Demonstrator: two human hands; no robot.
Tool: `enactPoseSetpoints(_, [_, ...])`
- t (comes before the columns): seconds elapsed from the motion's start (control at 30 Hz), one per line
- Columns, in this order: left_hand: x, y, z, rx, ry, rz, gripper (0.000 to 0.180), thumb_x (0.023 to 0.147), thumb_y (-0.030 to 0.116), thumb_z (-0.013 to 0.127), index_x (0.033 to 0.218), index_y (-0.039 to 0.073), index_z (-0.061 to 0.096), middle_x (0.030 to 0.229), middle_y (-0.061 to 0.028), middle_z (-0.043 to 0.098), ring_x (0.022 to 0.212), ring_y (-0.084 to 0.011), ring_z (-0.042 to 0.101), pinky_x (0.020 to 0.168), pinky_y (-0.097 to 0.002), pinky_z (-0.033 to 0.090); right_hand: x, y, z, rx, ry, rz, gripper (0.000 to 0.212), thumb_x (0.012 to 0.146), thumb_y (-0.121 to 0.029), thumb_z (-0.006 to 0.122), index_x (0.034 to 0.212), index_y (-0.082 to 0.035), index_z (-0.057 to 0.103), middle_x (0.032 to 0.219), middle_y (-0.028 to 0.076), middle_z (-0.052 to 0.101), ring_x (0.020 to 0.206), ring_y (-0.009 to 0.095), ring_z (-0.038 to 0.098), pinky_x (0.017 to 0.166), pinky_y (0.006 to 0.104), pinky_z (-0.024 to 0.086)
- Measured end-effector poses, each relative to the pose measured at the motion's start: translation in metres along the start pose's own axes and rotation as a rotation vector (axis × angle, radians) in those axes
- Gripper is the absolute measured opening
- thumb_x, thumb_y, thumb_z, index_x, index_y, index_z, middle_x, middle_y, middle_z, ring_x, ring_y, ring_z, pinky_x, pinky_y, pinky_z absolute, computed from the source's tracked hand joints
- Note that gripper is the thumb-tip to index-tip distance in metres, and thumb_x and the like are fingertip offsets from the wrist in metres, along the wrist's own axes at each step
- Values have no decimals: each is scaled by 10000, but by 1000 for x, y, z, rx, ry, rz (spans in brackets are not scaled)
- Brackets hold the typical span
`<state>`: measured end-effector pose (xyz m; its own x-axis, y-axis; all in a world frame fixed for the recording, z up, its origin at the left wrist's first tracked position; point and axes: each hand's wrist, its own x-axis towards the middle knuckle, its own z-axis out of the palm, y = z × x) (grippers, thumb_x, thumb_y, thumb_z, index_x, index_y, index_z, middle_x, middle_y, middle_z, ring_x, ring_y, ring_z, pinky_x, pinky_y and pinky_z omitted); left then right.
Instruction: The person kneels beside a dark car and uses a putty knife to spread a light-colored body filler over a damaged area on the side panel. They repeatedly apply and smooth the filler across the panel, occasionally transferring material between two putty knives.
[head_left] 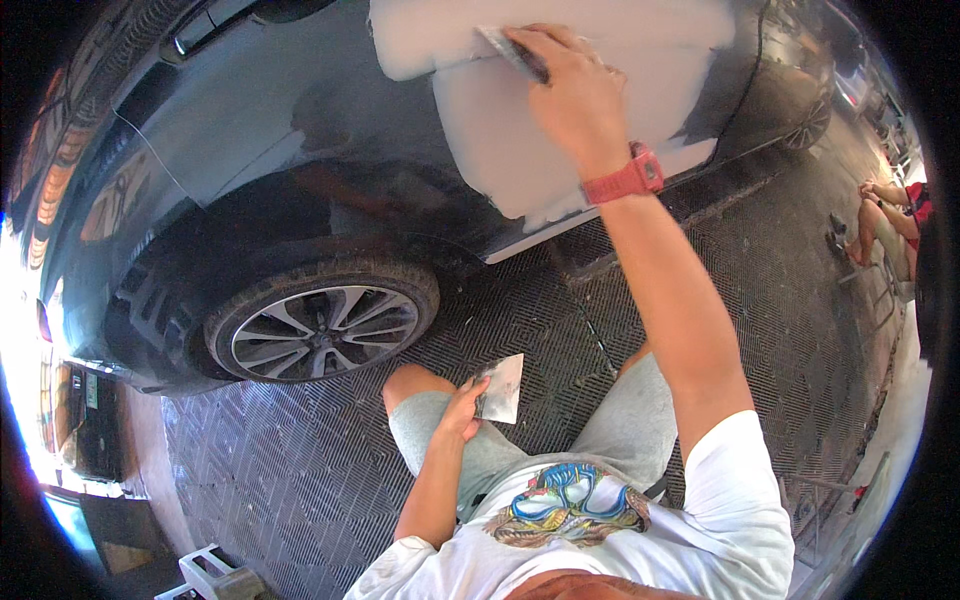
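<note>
My right hand (580, 95), with a red watch on its wrist, is closed around the dark handle of a putty knife (495, 40). The blade lies against a pale filler patch (500, 150) spread over the side of a dark car (270, 185), near the patch's upper left. Low over my left thigh, my left hand (461, 410) grips a flat, pale, square plate (508, 388) with grey smears on it. The fingers of that hand are partly hidden behind the plate.
The car's wheel (325, 335) stands left of my knees. Ribbed dark mats (300, 460) cover the floor. A seated person (885, 230) is at the far right. A grey step stool (215, 575) stands at the lower left, and another vehicle (95, 420) is beyond it.
</note>
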<state>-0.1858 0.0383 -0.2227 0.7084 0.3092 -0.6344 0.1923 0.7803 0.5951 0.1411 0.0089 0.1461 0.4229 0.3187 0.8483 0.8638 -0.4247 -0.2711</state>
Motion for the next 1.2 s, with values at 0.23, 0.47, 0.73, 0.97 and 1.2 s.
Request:
enactPoseSetpoints(0.23, [9, -3, -6, 26, -59, -22, 455, 1031, 214, 619, 1439, 49, 499, 1346, -105, 649, 1201, -236, 660, 1026, -428, 545, -40, -29, 17, -24, 39, -149, 647, 764, 22, 609, 1325, -294, 677, 1377, -69, 623, 1334, 201, 555, 1044, 614, 355])
enactPoseSetpoints(0.47, [12, -4, -2, 24, -16, -44, 465, 1031, 204, 616, 1452, 56, 484, 1346, -106, 651, 1206, -237, 659, 1029, -426, 544, -20, 20, -1, 5, 7, -90, 675, 770, 6, 638, 1368, -305, 648, 1418, -51, 589, 1390, 200, 503, 1080, 631, 316])
enactPoseSetpoints(0.73, [13, -5, -2, 67, -26, -55, 439, 1041, 199, 596, 1445, 59, 497, 1332, -114, 661, 1167, -244, 682, 991, -428, 569, -40, 36, 30, 9, 73, -129, 668, 781, 15, 601, 1363, -309, 653, 1375, -39, 619, 1407, 201, 496, 1099, 631, 304])
enactPoseSetpoints(0.97, [16, -9, -6, 37, -58, -16, 414, 1047, 208, 591, 1422, 50, 516, 1319, -117, 667, 1163, -240, 684, 985, -415, 574, 1, 48, -7, 104, 67, 44, 574, 781, -26, 605, 1287, -281, 698, 1293, -43, 668, 1290, 216, 583, 1063, 617, 344])
enactPoseSetpoints(1.2, [13, -6, 1, 89, -10, -43, 442, 1047, 212, 593, 1447, 54, 492, 1323, -116, 664, 1166, -240, 684, 986, -424, 574, -34, 10, 22, -55, 97, -126, 495, 800, -123, 669, 1272, -271, 696, 1308, -53, 648, 1266, 191, 596, 998, 638, 375])
